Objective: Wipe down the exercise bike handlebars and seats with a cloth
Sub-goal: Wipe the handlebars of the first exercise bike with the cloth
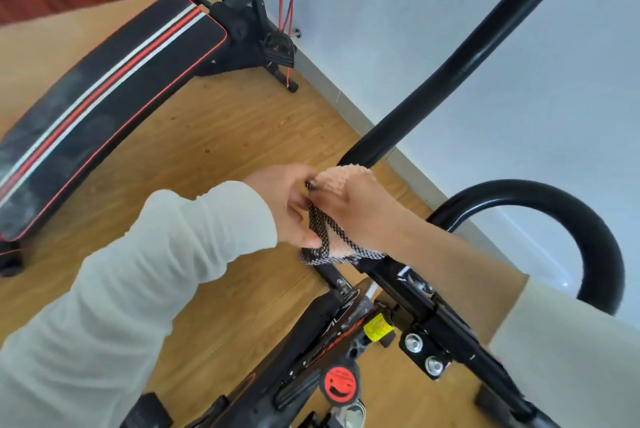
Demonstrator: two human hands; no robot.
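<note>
1. Starting at the left, a striped padded bench (104, 92) stands on the wooden floor (214, 137), well apart from the work.
2. The left hand (289, 206) pinches the edge of the cloth (325, 232), thumb and fingers closed on it.
3. The cloth, fluffy peach on one side and mesh on the other, sits at the base of the straight handlebar (450, 71).
4. The right hand (367, 209) is curled round the cloth, seemingly pressing it to that bar.
5. The curved handlebar (561, 201) further right has no hand on it. The wiping looks to be at an early stage, with most of both bars left and the seat out of view.
6. No containers show.
</note>
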